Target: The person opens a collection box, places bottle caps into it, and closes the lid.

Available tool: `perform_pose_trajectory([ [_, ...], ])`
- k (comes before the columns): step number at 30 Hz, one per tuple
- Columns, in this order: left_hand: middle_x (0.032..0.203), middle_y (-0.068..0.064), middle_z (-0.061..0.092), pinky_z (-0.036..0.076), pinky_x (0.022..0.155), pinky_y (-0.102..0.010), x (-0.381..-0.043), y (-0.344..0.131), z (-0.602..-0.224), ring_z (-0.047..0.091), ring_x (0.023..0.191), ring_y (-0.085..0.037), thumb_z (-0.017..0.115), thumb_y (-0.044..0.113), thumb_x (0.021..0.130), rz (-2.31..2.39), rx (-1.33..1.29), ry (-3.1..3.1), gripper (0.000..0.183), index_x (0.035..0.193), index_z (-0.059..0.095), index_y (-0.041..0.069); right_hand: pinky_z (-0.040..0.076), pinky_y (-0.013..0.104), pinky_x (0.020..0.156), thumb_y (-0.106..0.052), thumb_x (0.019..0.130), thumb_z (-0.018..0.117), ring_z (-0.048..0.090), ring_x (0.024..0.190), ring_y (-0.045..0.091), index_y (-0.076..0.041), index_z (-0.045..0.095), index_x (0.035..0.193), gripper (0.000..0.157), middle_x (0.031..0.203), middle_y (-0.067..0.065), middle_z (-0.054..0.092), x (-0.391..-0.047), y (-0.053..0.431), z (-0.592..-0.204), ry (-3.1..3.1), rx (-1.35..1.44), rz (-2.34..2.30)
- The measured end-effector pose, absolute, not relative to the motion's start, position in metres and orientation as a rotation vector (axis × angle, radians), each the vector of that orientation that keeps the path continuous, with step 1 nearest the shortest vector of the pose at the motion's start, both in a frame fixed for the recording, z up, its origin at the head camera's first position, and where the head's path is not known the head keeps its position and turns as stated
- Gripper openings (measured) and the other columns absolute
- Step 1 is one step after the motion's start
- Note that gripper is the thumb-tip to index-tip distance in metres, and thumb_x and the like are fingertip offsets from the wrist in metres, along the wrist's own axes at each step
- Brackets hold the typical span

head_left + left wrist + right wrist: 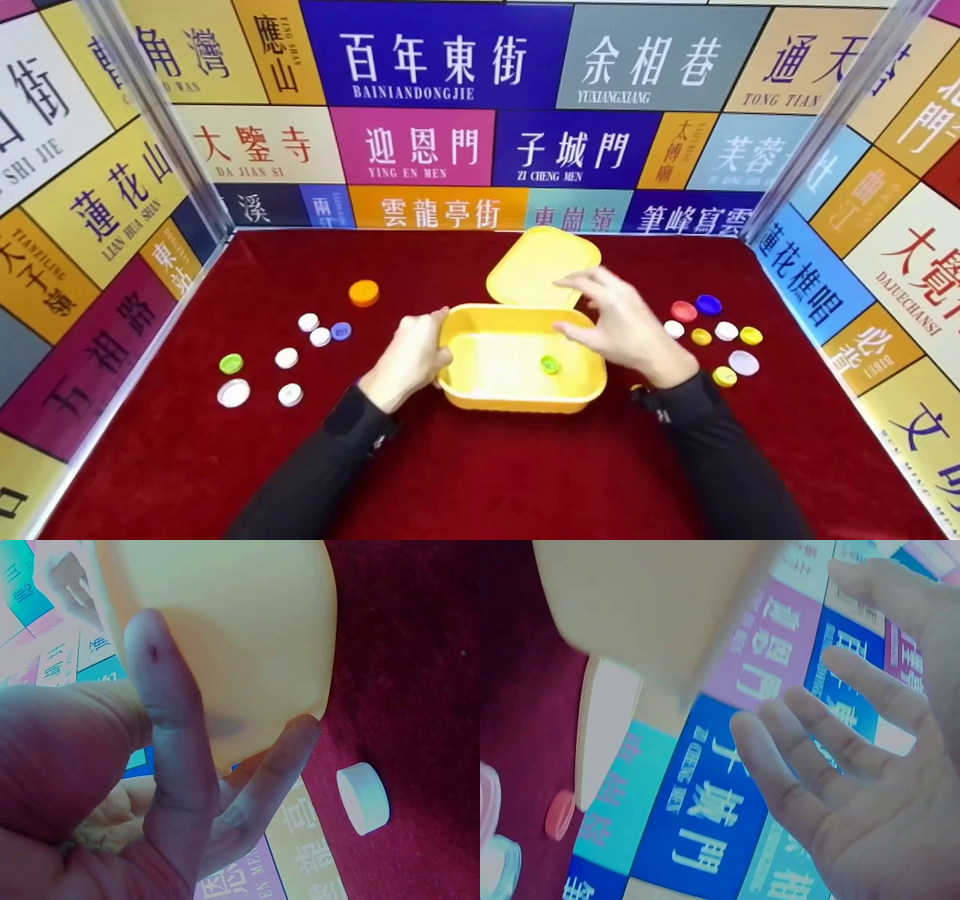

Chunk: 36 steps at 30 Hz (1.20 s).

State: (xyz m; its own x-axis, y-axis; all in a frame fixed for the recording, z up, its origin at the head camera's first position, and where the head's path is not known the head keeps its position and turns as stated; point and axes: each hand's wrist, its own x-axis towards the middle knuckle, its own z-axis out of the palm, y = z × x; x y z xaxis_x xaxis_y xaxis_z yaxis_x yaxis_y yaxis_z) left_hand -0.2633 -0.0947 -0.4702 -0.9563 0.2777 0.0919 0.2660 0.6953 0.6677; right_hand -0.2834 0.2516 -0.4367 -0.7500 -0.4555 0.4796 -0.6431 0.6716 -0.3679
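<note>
A yellow plastic container (517,405) lies in the middle of the table, with a small green bottle cap (550,364) inside. At its left end my left hand (409,356) grips the wall; in the left wrist view the fingers (169,690) press against the container's outside (247,630). Over the right part of the container hovers my right hand (622,322), its fingers spread and holding nothing. In the right wrist view that hand (855,772) is apart from the container (645,607). Behind the container lies its yellow lid (536,262).
To the left are an orange cap (364,293), a green cap (231,364), a blue cap (341,331) and several white ones. A cluster on the right includes a red cap (683,311), a dark blue cap (709,304) and several yellow and white ones. Printed panels border the red cloth.
</note>
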Motion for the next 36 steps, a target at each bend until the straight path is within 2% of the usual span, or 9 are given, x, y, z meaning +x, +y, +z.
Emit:
perform_pose_trajectory([
  [2,0.146,-0.037,0.074,0.061,0.045,-0.028,-0.263,-0.094,-0.470,0.073,0.053,-0.016,0.070,-0.010,0.100,1.129,0.459,2.877,0.070,0.168,0.053,-0.009,0.071,0.052,0.096,-0.023,0.091,0.102,0.074,0.120,0.037,-0.005,0.077,0.149,0.065,0.143,0.019,0.074,-0.289,0.260,-0.434,-2.534,0.806,0.760],
  [8,0.151,-0.037,0.071,0.061,0.045,-0.028,-0.263,-0.095,-0.470,0.074,0.054,-0.017,0.070,-0.009,0.100,1.125,0.467,2.885,0.070,0.168,0.053,-0.010,0.061,0.060,0.120,-0.029,0.092,0.102,0.069,0.135,0.042,-0.008,0.072,0.156,0.074,0.149,0.021,0.069,-0.309,0.283,-0.434,-2.615,0.610,0.757],
  [13,0.155,-0.037,0.069,0.061,0.046,-0.027,-0.262,-0.095,-0.470,0.074,0.055,-0.017,0.070,-0.009,0.101,1.114,0.468,2.892,0.070,0.168,0.052,-0.010,0.052,0.067,0.130,-0.035,0.096,0.097,0.060,0.147,0.045,-0.010,0.067,0.162,0.078,0.155,0.022,0.062,-0.328,0.299,-0.440,-2.739,0.471,0.764],
  [18,0.157,-0.036,0.068,0.062,0.047,-0.027,-0.263,-0.094,-0.471,0.076,0.057,-0.018,0.070,-0.009,0.101,1.117,0.464,2.891,0.070,0.169,0.052,-0.010,0.048,0.071,0.133,-0.044,0.099,0.092,0.055,0.149,0.047,-0.011,0.062,0.166,0.081,0.159,0.024,0.056,-0.348,0.313,-0.448,-2.864,0.353,0.786],
  [24,0.151,-0.035,0.071,0.063,0.049,-0.027,-0.262,-0.094,-0.471,0.075,0.057,-0.018,0.071,-0.009,0.102,1.124,0.462,2.878,0.069,0.168,0.053,-0.010,0.046,0.069,0.135,-0.047,0.100,0.090,0.054,0.146,0.048,-0.005,0.056,0.169,0.088,0.162,0.030,0.053,-0.368,0.325,-0.465,-2.988,0.277,0.779],
  [29,0.152,-0.034,0.072,0.064,0.051,-0.026,-0.264,-0.093,-0.472,0.081,0.069,-0.024,0.071,-0.009,0.102,1.085,0.475,2.917,0.068,0.167,0.054,-0.010,0.048,0.067,0.134,-0.042,0.100,0.090,0.053,0.144,0.047,-0.002,0.053,0.170,0.088,0.163,0.033,0.053,-0.380,0.328,-0.478,-3.059,0.244,0.732],
  [36,0.153,-0.034,0.071,0.066,0.054,-0.028,-0.263,-0.093,-0.471,0.086,0.089,-0.035,0.072,-0.010,0.100,1.066,0.478,2.946,0.068,0.166,0.055,-0.011,0.049,0.073,0.130,-0.042,0.100,0.090,0.053,0.145,0.053,-0.004,0.056,0.169,0.085,0.162,0.031,0.054,-0.384,0.327,-0.483,-3.115,0.237,0.683],
])
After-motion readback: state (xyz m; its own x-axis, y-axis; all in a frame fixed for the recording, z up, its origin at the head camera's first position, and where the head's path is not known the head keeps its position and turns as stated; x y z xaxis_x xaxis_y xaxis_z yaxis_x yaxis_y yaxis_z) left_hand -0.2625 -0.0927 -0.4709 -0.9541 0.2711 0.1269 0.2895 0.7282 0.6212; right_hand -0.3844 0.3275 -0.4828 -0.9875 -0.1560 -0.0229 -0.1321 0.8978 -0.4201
